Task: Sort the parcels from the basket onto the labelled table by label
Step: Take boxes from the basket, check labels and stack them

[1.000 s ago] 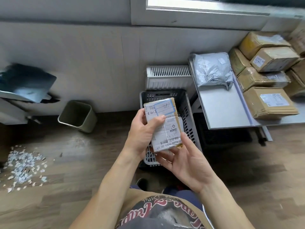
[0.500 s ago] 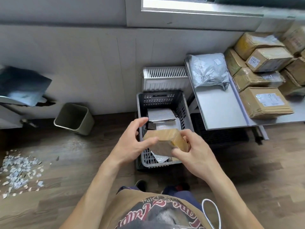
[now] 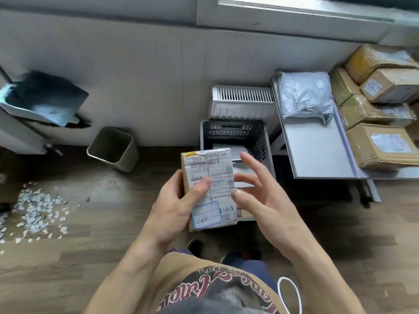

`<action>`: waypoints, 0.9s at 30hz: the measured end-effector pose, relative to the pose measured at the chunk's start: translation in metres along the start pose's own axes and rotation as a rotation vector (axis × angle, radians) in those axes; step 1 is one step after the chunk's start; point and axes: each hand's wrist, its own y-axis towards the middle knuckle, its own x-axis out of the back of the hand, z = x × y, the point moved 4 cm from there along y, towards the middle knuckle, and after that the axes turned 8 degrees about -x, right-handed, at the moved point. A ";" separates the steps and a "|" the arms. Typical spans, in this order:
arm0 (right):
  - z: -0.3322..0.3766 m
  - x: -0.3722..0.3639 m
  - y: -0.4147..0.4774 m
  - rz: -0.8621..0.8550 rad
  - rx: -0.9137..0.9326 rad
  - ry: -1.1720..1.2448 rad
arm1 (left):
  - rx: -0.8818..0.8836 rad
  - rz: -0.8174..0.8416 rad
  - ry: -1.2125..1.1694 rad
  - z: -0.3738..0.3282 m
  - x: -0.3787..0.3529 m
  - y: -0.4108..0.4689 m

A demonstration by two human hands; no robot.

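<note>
So we've got the small parcel (image 3: pixel 209 189) up in front of us, label side facing the camera, barcode end away from us and the blue-framed box on the near end. Our left hand (image 3: pixel 174 207) grips it from the left, thumb pressed across the label and the other fingers curled round behind. Our right hand (image 3: pixel 266 196) holds nothing; its fingers are spread and mostly straight, with the thumb tip right at the parcel's right edge, though we can't tell if it's actually touching. The parcel hangs over the near end of the black basket (image 3: pixel 233 132), which sits on the floor just left of the table (image 3: pixel 317 152). On the table there's a grey mailer bag (image 3: pixel 303 96) at the back and a bunch of brown boxes (image 3: pixel 383 146) piled further right. A bin (image 3: pixel 113 148) and paper scraps (image 3: pixel 36 211) are off on the left.
</note>
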 end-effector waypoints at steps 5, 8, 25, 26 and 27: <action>-0.028 -0.029 -0.016 0.089 -0.201 0.230 | 0.055 -0.150 -0.165 -0.001 -0.002 0.003; -0.035 -0.037 -0.017 0.065 -0.246 0.281 | 0.131 -0.130 -0.191 0.004 -0.009 -0.001; -0.051 -0.022 -0.023 0.045 -0.294 0.244 | 0.151 0.015 -0.113 0.015 -0.025 -0.005; -0.052 -0.019 -0.024 0.034 -0.295 0.249 | 0.157 0.038 -0.094 0.016 -0.026 -0.005; -0.053 -0.015 -0.025 0.021 -0.298 0.257 | 0.165 0.063 -0.081 0.018 -0.028 -0.005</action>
